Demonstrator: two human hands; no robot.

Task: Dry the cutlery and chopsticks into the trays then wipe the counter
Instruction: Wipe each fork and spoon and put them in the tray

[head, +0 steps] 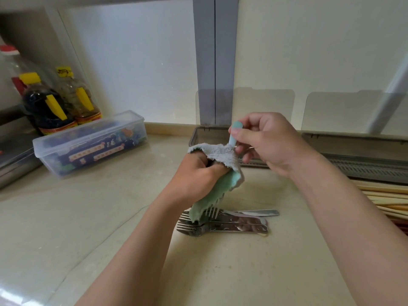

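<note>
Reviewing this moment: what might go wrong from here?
The right hand only pinches the end of the teal-handled fork; if it slips through the cloth gripped by the left hand, it may drop onto the forks piled just below. The cloth's hanging end reaches that pile and might drag a fork.

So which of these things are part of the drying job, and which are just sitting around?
Part of the job: cloth, teal-handled utensil, forks on the counter, chopsticks, trays.
Just lying about: clear plastic box, sauce bottles.
</note>
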